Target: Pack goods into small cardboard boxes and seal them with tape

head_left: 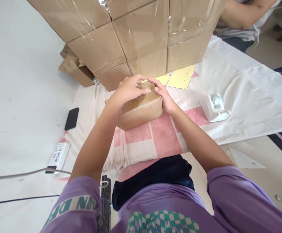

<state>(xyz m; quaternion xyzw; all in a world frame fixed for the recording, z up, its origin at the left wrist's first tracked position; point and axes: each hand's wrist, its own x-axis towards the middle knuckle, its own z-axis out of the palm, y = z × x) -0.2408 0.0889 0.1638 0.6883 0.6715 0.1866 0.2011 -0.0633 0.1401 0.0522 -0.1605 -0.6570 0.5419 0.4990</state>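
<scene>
A small cardboard box [141,113] with clear tape over its top lies on the cloth-covered table in front of me. My left hand [131,89] rests on its top, the thumb on the tape and the fingers bent over toward the far side. Round the box's right end my right hand [163,95] is closed, with its fingers at the far corner. Both hands grip the box between them. Just beyond my fingertips lie yellow sheets [182,77] with scalloped edges, partly hidden by my hands.
Taped cartons [141,38] are stacked at the back. An opened carton [79,72] stands at left, near a black phone [72,118] and a white power strip [58,157] with a cable. A white tape dispenser [213,108] sits at right. Another person's arm [242,14] shows at upper right.
</scene>
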